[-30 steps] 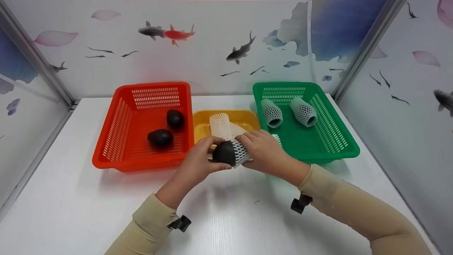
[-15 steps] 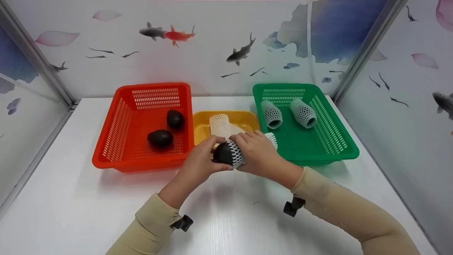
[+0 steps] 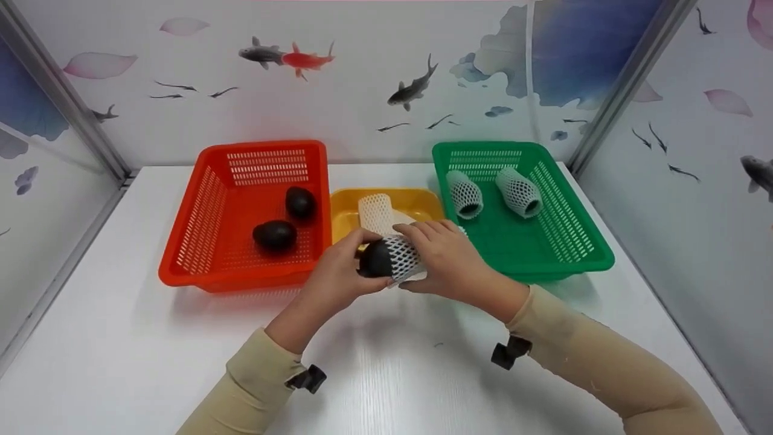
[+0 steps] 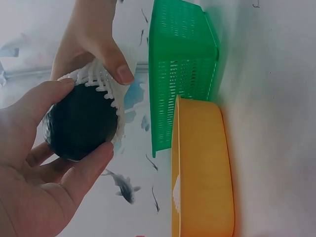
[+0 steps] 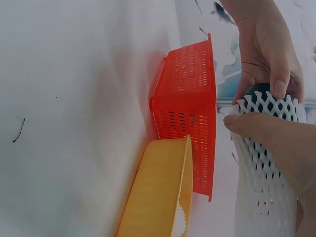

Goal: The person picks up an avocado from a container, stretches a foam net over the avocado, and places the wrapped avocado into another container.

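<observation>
- White counter [image 3: 386,374], with a fishy wall [image 3: 356,109] behind.
- Red basket [image 3: 172,266] at left: two dark fruits [image 3: 275,235], its tall sides likely stopping any rolling.
- Left hand [image 3: 336,272]: fingers pinch another dark fruit [image 3: 375,260], probably to keep it still.
- Yellow tray [image 3: 344,222] behind it holds more netting [image 3: 375,212].
- Right hand [image 3: 452,263]: fingers pinch the white net [image 3: 403,257] partly round that fruit.
- Green basket [image 3: 543,269] at right: two netted things [image 3: 519,193]. Hands have room this side of the rims.

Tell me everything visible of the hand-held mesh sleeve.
The mesh sleeve is a white, foamy-looking tube of diamond netting with a zigzag edge. Held sideways in the air near the yellow tray, it covers part of a dark, rounded fruit, leaving one end bare. The right hand grips its outside; the left hand holds the fruit.
</observation>
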Demonstrator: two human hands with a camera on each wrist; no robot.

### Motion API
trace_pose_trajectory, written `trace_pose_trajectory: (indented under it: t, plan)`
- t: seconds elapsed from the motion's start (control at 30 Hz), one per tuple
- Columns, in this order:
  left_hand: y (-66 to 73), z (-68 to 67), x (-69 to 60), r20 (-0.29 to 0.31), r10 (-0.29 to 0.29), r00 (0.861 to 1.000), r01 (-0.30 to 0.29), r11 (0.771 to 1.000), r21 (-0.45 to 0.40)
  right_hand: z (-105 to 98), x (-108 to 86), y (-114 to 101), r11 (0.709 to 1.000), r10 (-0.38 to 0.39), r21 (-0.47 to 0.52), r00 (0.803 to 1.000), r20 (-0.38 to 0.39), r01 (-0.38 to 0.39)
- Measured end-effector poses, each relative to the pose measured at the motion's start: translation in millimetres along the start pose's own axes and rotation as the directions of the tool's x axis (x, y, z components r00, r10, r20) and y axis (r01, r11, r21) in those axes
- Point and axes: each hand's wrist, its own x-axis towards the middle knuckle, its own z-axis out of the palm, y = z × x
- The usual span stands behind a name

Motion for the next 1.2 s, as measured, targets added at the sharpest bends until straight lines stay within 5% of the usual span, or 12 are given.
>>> trace_pose_trajectory:
  t: [0.23,0.47,0.77,1.03,1.2]
  plan:
    - [-4.1,-3.3,-3.5,0.014,0.024,1.0,-0.024,0.999,-0.039,0,-4.5,1,0.998,-0.034,-0.06,0.998,-0.046,0.031]
    - [-7.7,-5.2,-3.6,0.025,-0.008,1.0,0.011,0.994,-0.112,0,-5.6,-2,0.998,0.006,-0.057,1.0,0.014,-0.005]
    - [-16.2,-18.2,-3.2,0.152,-0.07,0.986,0.126,0.909,-0.397,2,-9.8,4,1.0,0.031,0.0,1.0,0.001,-0.031]
    - [-20.2,-13.6,-1.2,0.066,-0.204,0.977,0.214,0.914,-0.345,4,-10.5,2,0.999,0.034,0.02,0.999,-0.015,-0.034]
    - [-18.1,-10.7,-1.0,0.031,-0.231,0.973,0.228,0.921,-0.315,4,-8.5,-1,1.0,0.012,-0.001,1.0,-0.02,-0.012]
